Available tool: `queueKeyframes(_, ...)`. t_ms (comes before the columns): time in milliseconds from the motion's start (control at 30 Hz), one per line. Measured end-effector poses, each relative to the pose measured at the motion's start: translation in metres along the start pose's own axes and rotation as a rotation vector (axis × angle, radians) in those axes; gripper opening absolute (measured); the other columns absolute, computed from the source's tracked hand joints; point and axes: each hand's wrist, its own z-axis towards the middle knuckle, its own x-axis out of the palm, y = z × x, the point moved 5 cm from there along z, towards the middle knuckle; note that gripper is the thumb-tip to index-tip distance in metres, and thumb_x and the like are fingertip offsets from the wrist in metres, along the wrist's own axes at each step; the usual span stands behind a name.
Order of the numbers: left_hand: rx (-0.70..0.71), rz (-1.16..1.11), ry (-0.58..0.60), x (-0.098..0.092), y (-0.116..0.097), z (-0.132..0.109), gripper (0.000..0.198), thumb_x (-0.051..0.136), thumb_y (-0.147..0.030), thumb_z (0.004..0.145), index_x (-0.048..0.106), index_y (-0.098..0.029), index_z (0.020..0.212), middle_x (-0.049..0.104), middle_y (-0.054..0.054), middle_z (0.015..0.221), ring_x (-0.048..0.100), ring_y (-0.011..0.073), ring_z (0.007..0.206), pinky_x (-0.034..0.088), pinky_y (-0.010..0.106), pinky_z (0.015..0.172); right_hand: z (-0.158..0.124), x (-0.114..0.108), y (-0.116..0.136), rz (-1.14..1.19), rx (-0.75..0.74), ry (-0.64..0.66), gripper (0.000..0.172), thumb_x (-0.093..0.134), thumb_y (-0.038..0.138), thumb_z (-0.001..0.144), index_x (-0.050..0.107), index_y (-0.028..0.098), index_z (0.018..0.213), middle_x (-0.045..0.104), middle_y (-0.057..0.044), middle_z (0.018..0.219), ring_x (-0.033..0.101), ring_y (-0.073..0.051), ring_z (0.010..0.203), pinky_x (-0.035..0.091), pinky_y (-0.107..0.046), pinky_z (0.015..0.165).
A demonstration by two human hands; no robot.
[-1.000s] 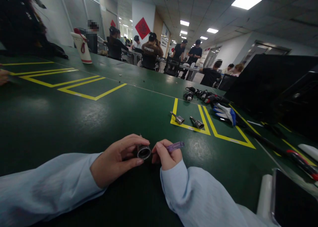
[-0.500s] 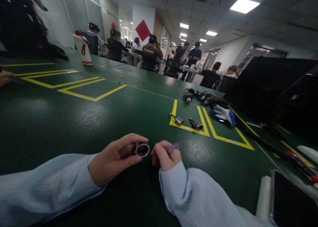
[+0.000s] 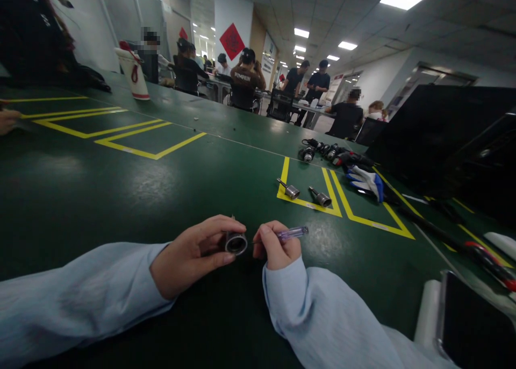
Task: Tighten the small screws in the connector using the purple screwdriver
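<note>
My left hand (image 3: pixel 197 250) grips a metal hole saw (image 3: pixel 236 243) between thumb and fingers, its round open mouth turned toward me. Just to the right, my right hand (image 3: pixel 278 244) is closed round a small screwdriver (image 3: pixel 296 232) with a clear purple handle. A thin bit of its shaft shows between the fingers and the hole saw; whether the tip touches the metal I cannot tell. Beyond my hands, two similar hole saws with shanks, a left one (image 3: pixel 292 191) and a right one (image 3: pixel 323 199), lie on the green table inside a yellow tape outline.
Farther right lie power tools with black cords (image 3: pixel 308 154) and a blue-and-white glove (image 3: pixel 366 183). A phone (image 3: pixel 471 326) is at the lower right, near a red-and-black tool (image 3: pixel 489 264). A white cup (image 3: pixel 135 76) stands far left; another person's hand (image 3: pixel 8 120) is at the left edge.
Both hands have shifted slightly right in the picture. The right hand with the screwdriver is a little farther from the hole saw, and a bit of the shaft now shows.
</note>
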Motion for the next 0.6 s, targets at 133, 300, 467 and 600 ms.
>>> queueKeyframes(133,-0.011,0.02,-0.003,0.0,0.0,0.001,0.032,0.061,-0.013,0.073,0.059,-0.017,0.105,0.057,0.009,0.107,0.059,0.0203,0.098,0.05,0.035,0.088,0.0,0.0,-0.001,-0.001,0.009,-0.008,0.026,0.051,0.036,0.068,0.048,0.018,0.05,0.042,0.006,0.034,0.037,-0.006,0.031,0.028,-0.02,0.035)
queueKeyframes(300,-0.009,0.022,-0.027,-0.004,0.002,0.0,0.034,0.063,-0.014,0.073,0.058,-0.018,0.106,0.058,0.009,0.108,0.06,0.0197,0.094,0.053,0.033,0.082,0.002,-0.004,-0.001,-0.054,0.001,-0.023,0.029,0.051,0.034,0.068,0.044,0.019,0.045,0.034,0.008,0.033,0.03,-0.005,0.031,0.021,-0.021,0.035)
queueKeyframes(467,-0.073,-0.015,-0.049,-0.007,0.005,0.001,0.036,0.064,-0.018,0.072,0.056,-0.018,0.107,0.064,0.007,0.099,0.063,0.02,0.09,0.054,0.032,0.078,0.003,-0.011,0.005,-0.202,-0.118,0.039,0.034,0.047,0.034,0.072,0.036,0.021,0.042,0.031,0.006,0.038,0.03,-0.007,0.037,0.021,-0.023,0.04)
queueKeyframes(600,-0.071,-0.011,-0.046,-0.009,0.005,0.001,0.036,0.064,-0.019,0.072,0.055,-0.018,0.107,0.065,0.006,0.095,0.063,0.0205,0.09,0.054,0.033,0.078,0.0,-0.011,0.014,-0.347,-0.233,0.131,0.035,0.045,0.033,0.075,0.037,0.021,0.043,0.033,0.005,0.04,0.032,-0.008,0.039,0.023,-0.024,0.044)
